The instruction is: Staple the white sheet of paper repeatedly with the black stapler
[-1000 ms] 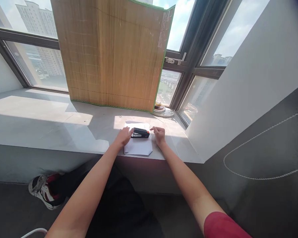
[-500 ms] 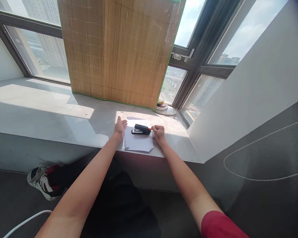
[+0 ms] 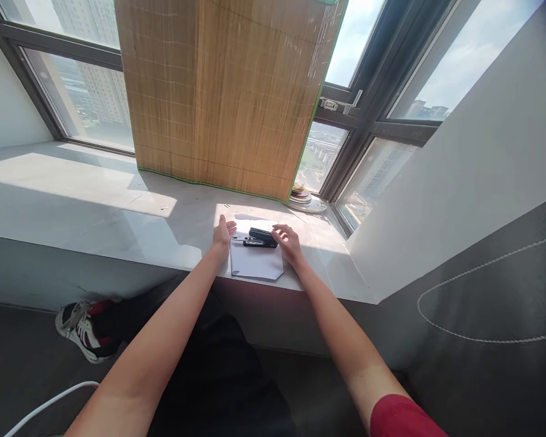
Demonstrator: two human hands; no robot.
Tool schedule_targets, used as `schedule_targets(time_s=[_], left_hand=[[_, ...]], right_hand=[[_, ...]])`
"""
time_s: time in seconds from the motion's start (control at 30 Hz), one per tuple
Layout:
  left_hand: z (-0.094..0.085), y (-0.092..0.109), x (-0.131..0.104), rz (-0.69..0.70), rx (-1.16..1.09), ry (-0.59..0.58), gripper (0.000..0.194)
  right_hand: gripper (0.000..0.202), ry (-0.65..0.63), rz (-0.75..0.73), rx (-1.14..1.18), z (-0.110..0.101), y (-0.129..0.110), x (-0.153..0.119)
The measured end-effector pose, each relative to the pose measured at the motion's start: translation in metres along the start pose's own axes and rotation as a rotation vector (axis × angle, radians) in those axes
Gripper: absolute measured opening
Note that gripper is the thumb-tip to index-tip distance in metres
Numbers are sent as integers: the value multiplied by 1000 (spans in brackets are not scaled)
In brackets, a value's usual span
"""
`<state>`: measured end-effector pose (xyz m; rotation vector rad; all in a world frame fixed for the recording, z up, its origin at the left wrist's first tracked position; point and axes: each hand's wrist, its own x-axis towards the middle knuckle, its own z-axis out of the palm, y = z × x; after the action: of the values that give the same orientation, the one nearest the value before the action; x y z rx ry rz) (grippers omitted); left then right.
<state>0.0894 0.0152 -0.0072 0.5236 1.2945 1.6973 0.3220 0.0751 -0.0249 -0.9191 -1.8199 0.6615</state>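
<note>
A black stapler (image 3: 264,237) lies on a stack of white paper (image 3: 256,265) on the window ledge. From its left end sticks out a thin silvery metal part (image 3: 239,238). My left hand (image 3: 222,233) stands on edge at the paper's left side, fingers stretched out and holding nothing. At the stapler's right end is my right hand (image 3: 288,241), its fingers apart and curved, with the fingertips close to the stapler or touching it. Whether they touch, I cannot tell.
The white ledge (image 3: 159,237) runs along the windows. A bamboo mat (image 3: 227,103) with green edging hangs in front of the glass. Stacked round discs (image 3: 306,200) sit in the corner by the window frame. A beaded cord (image 3: 455,273) hangs at the right.
My right hand has opened from a fist at the stapler's right end, where an orange bit showed. The silvery part now juts out at the left. My left hand stays beside the paper.
</note>
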Motion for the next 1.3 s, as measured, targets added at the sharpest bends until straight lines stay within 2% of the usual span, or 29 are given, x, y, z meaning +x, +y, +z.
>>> schedule_targets(time_s=[0.1,0.2,0.3,0.37,0.47,0.53,0.6,0.73,0.9,1.13,1.2,1.3], left_hand=[[2,2,-1,-6,3,1,61],[4,5,-4,-18,17,13,60],[5,9,-7,-17,-6,11,58],[4,11,-9,-50,-66,-33,60],[2,15,-12,-219,-194,-207,79],[1,17,-13,-335,-252,-297,91],[0,19,-12,-395,-282,-292,91],[-1,19,-10,-430,-320,-207,77],[0,19,-11,-418,-344,-222,58],[-1,15,-8,-426,-356,-201,51],[-3,13,-5,-416,-348,-193,43],[-5,10,-3,-328,-343,-172,40]], right_hand=[[33,-176,-119,-178,9,5,0],[25,-205,-168,-385,15,8,-3],[19,-99,-239,-462,14,5,-10],[15,15,-316,-483,12,0,-14],[9,140,-432,-540,7,-6,-18],[4,151,-522,-597,6,-7,-20],[10,90,-627,-661,5,-7,-21],[29,-74,-778,-794,7,-6,-23],[33,-44,-801,-854,9,-6,-24],[34,-116,-821,-852,13,-6,-27],[32,-85,-758,-829,12,-8,-27],[19,88,-564,-737,10,-10,-24]])
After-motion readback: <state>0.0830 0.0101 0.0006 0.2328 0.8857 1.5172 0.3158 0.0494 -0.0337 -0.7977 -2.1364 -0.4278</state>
